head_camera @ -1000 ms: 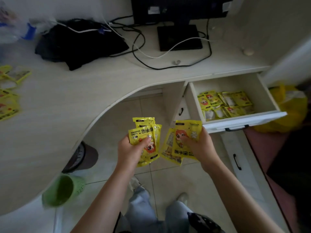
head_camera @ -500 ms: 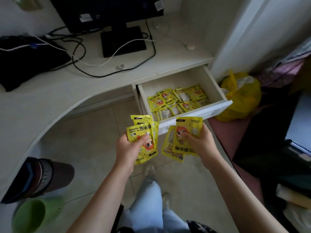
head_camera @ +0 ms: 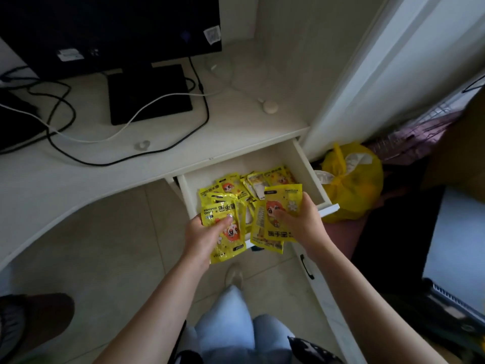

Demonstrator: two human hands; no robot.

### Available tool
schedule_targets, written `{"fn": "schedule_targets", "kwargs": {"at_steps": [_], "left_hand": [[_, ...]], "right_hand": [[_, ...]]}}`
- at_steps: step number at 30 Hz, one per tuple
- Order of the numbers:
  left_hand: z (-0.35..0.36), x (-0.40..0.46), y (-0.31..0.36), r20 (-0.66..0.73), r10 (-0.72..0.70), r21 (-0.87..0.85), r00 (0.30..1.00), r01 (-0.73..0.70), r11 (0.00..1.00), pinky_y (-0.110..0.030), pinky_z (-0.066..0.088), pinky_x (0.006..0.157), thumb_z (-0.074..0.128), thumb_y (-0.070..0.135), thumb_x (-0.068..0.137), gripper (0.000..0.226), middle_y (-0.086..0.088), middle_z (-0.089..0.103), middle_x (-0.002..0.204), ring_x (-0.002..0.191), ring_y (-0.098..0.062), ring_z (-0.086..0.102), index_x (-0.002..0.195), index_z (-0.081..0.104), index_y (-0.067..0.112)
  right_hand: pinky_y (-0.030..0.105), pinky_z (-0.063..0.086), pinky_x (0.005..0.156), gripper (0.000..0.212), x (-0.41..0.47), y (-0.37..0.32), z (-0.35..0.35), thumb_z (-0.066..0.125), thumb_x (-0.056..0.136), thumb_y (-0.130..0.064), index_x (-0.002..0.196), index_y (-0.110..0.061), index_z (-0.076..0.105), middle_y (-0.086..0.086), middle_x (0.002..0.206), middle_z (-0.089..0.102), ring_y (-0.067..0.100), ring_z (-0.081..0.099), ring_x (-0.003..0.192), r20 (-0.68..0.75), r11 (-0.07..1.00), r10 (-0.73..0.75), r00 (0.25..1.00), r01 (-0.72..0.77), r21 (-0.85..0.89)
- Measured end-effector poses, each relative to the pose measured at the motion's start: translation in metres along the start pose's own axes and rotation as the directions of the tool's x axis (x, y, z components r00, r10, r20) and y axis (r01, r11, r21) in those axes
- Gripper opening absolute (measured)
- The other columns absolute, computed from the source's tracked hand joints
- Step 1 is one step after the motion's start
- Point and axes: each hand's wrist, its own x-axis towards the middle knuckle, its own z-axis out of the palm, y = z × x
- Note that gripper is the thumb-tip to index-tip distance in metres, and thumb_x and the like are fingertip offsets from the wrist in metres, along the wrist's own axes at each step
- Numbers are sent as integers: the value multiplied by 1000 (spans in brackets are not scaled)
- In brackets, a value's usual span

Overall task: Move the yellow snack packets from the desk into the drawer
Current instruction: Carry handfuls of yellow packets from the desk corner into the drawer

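- I see my left hand (head_camera: 203,233) at the centre of the frame, clamped on a small stack of yellow packets (head_camera: 227,229); the thumb lies across the front of the top packet, and the stack fans slightly behind it
- My right hand (head_camera: 301,222) sits just to the right of it, gripping a second bunch of packets (head_camera: 275,222); the thumb presses on the cartoon face printed on the front one, and the fingers wrap round the right edge
- The two hands are near each other but apart; their bunches nearly touch at the inner edges, though I cannot tell whether they actually do
- Both bunches hang over the front part of the open drawer (head_camera: 305,164), which is pulled out from under the desk (head_camera: 78,179) just above the centre of the frame
- Inside the drawer lies a loose heap of more yellow packets (head_camera: 265,179), overlapping one another, mostly toward the front and middle; the back strip of the drawer floor shows bare
- On the desk in the upper left I see a dark monitor (head_camera: 105,30) on its black base, with black and white cables (head_camera: 131,119) looping across the top
- A yellow plastic bag (head_camera: 354,185) sits on the floor to the right of the drawer; my pale blue trouser legs (head_camera: 231,324) fill the bottom centre
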Motion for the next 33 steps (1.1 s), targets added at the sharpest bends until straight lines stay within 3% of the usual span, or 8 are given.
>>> {"fn": "schedule_targets", "kwargs": {"at_steps": [4,7,10,15,19,26,30,33], "left_hand": [[23,33,3,-11,-82,21,997,82,996,-52,58,80,88,23,65,40,-5,77,91,85,-26,73,100,72,13],[43,56,1,-38,-155,-27,987,154,988,-48,58,81,90,41,47,66,-5,75,96,87,-26,72,105,69,14],[65,77,-1,-91,-217,-47,972,213,976,-36,48,84,89,31,62,62,-6,69,106,96,-26,65,113,60,11],[107,108,-13,-146,-286,-45,947,283,958,-41,41,96,86,30,69,79,-5,57,127,114,-29,55,134,45,11],[132,127,-26,-175,-437,-90,882,428,899,-46,37,106,82,37,72,85,-14,47,143,131,-34,45,139,39,7],[150,143,-51,-130,-510,-106,850,500,860,-50,25,114,81,45,70,106,-12,27,157,142,-33,31,152,20,15],[149,141,-48,-230,-476,0,849,489,872,-46,34,109,77,39,79,89,-10,35,153,138,-31,38,149,29,12],[143,134,-40,-243,-375,127,895,412,902,-38,44,93,66,32,89,41,-3,62,123,114,-25,56,125,58,13]], "right_hand": [[47,56,84,42,47,-12,-8,77,76,-32,109,-22,54,-2,103,67,22,65,98,-3,998,13,1000,-13,-67],[45,58,81,42,85,-10,-13,77,75,-32,108,-21,55,-2,100,67,21,66,96,9,995,59,998,-58,-82],[44,60,75,45,123,-2,-19,76,72,-37,110,-23,56,-3,100,69,18,68,93,51,991,72,996,-66,-115],[34,58,74,51,176,12,-28,75,78,-26,121,-19,48,-3,108,64,17,64,97,107,977,87,990,-64,-206],[20,45,58,57,208,31,-26,71,84,-23,130,-13,40,0,109,57,16,56,94,201,932,178,963,-100,-347],[33,53,77,61,240,65,-8,70,85,-23,135,-15,35,8,120,60,27,60,108,352,886,271,896,-89,-456],[29,53,70,63,242,72,-9,68,87,-22,139,-16,33,9,120,60,24,60,96,394,862,316,863,-87,-500],[24,46,63,61,241,70,-15,65,88,-22,139,-14,32,9,118,58,19,53,89,404,825,346,847,-69,-562]]}}
